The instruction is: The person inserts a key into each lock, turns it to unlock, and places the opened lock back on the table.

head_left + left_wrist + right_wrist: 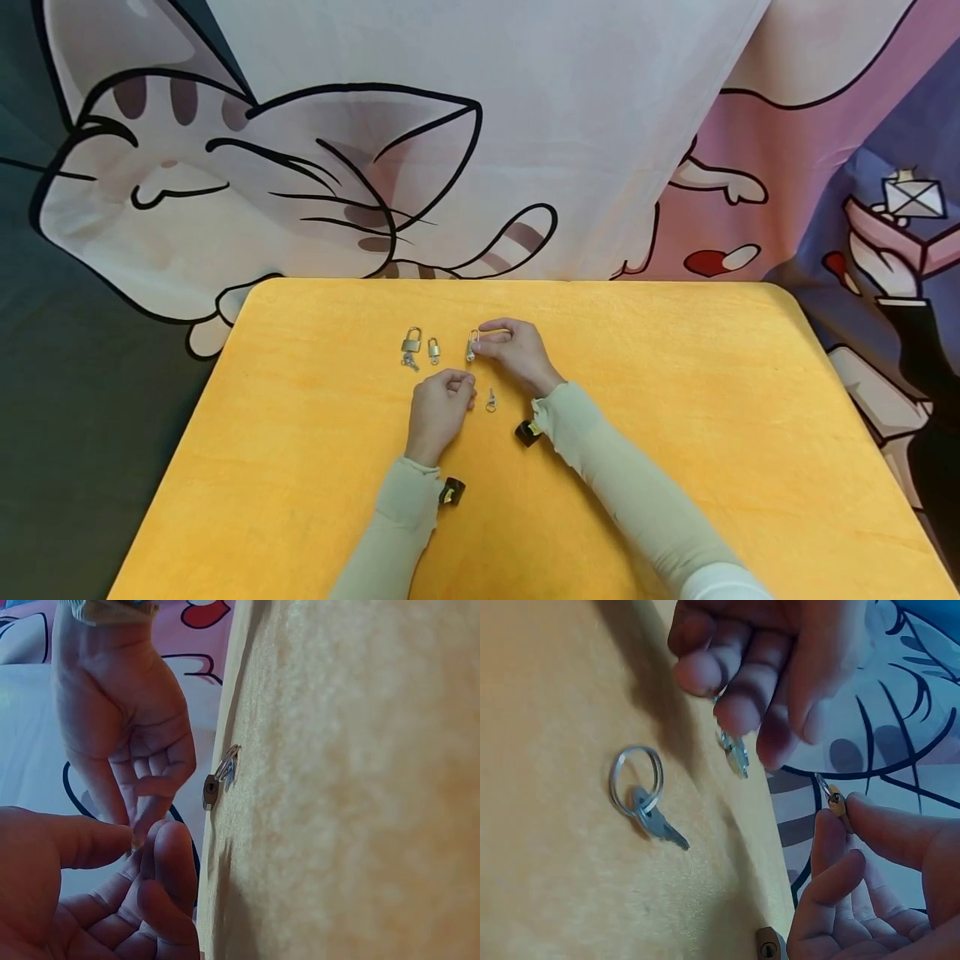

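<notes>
My right hand [517, 354] pinches a small brass padlock [838, 802] between thumb and fingertips, its silver shackle pointing toward the other hand. Facing it, my left hand [750, 675] has loosely bent fingers, the thumb a little apart from them and nothing visible between. In the left wrist view the tips of the left hand [90, 885] overlap those of the right hand [127, 720]. Below the hands another padlock [211, 793] lies on the table, its keyhole showing. A key on a split ring [646, 796] lies nearer to me.
Left of the hands, a larger brass padlock [411, 343] lies with a bunch of keys [409, 362] just below it. Beside it is a smaller padlock [433, 351]. All rest on a yellow table [712, 400]; a cartoon-printed cloth [585, 125] hangs behind its far edge.
</notes>
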Motion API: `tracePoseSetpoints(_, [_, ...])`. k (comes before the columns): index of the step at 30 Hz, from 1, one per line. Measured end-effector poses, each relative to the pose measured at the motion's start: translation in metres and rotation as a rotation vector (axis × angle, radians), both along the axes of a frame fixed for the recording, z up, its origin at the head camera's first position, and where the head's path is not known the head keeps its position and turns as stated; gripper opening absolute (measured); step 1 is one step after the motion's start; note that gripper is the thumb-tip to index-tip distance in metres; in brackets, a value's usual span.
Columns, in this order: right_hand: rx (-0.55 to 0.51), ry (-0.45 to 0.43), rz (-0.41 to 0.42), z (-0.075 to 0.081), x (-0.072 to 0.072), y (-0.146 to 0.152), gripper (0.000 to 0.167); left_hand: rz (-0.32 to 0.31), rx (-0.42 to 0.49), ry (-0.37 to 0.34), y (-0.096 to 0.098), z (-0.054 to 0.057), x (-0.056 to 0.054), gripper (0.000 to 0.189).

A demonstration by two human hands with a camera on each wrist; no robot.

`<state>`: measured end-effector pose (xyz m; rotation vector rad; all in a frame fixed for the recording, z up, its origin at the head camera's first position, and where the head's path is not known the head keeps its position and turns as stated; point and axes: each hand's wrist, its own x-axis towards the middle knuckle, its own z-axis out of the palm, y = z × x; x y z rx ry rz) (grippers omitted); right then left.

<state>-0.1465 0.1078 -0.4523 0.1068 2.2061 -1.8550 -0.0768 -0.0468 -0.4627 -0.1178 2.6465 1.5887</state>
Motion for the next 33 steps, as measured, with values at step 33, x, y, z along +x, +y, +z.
tracePoseSetpoints(33, [0.354,0.004,0.088,0.001,-0.022,-0.034,0.024,0.012,-0.029,0.035,-0.003,-0.002,-0.002,0.017])
